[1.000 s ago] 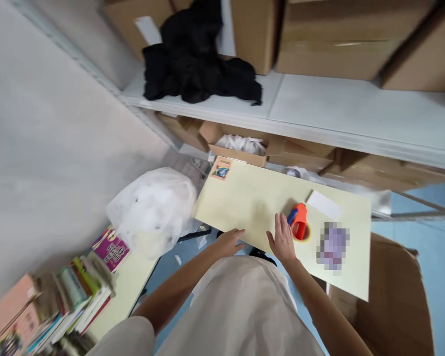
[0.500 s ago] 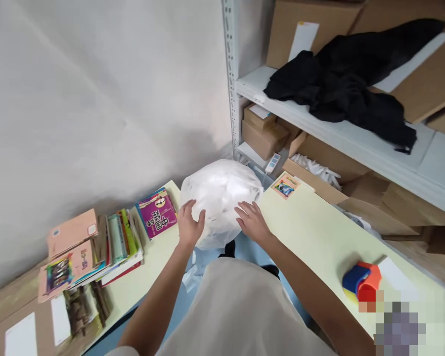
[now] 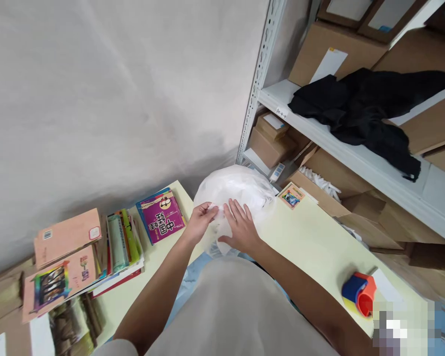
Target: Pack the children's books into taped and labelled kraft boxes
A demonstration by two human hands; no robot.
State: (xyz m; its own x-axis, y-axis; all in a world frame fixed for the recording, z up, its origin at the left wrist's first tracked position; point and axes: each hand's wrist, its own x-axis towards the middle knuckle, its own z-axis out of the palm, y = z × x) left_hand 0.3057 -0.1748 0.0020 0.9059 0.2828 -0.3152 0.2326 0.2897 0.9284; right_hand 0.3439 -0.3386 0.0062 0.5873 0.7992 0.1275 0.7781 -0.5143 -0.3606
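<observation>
Left hand (image 3: 200, 222) pinching a bit of the white bag (image 3: 233, 185), thumb and fingers drawn together at the film; right hand (image 3: 242, 228) unclenched, fingers spread and straight, laid against the near side of the same bag, thumb out toward the left; hands just beside each other, apart, not touching; bag is clear-to-white plastic, bulging, contents too hazy to tell; it sits in the corner gap between left table (image 3: 152, 267) and right table (image 3: 300, 237), what holds it up cannot be told.

Left table: purple book (image 3: 165, 217) near the bag, lying on other thin books; pile of books (image 3: 129, 247) left of that, pink book (image 3: 68, 237) at its far left; wall (image 3: 133, 99) behind; right table: small picture card (image 3: 291, 196) at the far corner, close to the bag; red-blue holder (image 3: 363, 291) near the right end, white slip (image 3: 387, 284) just beside it; pixelated patch (image 3: 396, 326) hides what lies nearest the viewer there.

Shelf (image 3: 356, 167) runs behind the right table; black cloth (image 3: 359, 109) lies crumpled on it; under it an open carton with white items (image 3: 321, 183), plus a brown box (image 3: 270, 143) farther left.
</observation>
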